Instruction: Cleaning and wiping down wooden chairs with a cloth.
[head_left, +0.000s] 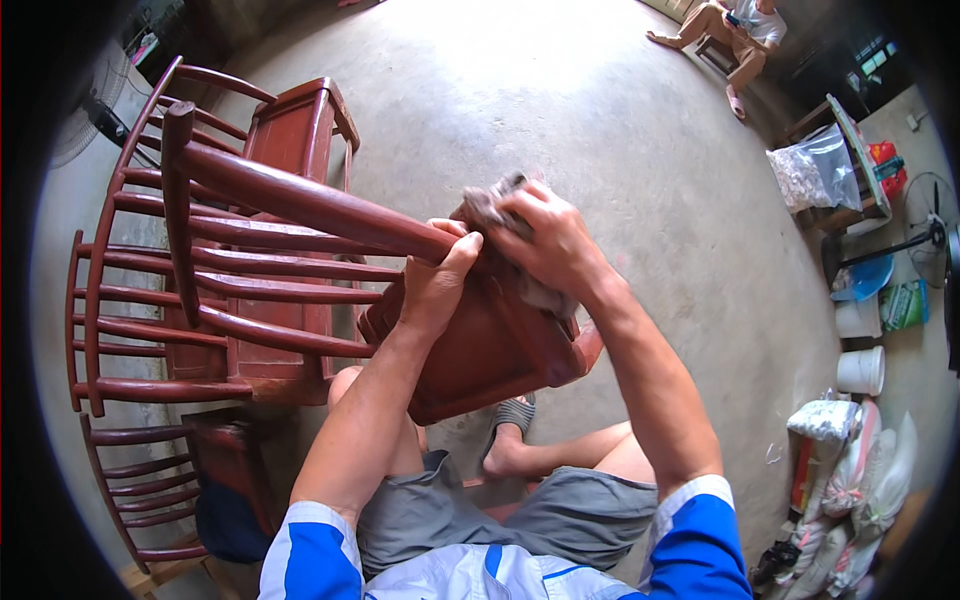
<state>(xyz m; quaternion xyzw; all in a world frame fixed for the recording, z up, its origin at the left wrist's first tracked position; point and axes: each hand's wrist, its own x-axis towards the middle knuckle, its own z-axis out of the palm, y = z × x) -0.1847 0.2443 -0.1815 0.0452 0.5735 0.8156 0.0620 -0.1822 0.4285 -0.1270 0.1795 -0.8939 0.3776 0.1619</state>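
A reddish-brown wooden chair is tilted in front of me, its spindle back (300, 196) pointing left and its seat (480, 349) near my knees. My left hand (439, 274) grips the thick back post close to where it meets the seat, thumb on top. In my right hand (544, 232) is a crumpled grey-brown cloth (491, 202), pressed against the chair by the seat's far edge. Part of the cloth hangs below my fingers along the seat frame. The hand and cloth look slightly blurred. My palm hides some of the joint there.
More red wooden chairs (289, 142) stand along the left wall, beside a fan (90, 112). A seated person (739, 37) is at the far right. Along the right side are a bag on a table (817, 169), a white bucket (860, 371) and several sacks (851, 480).
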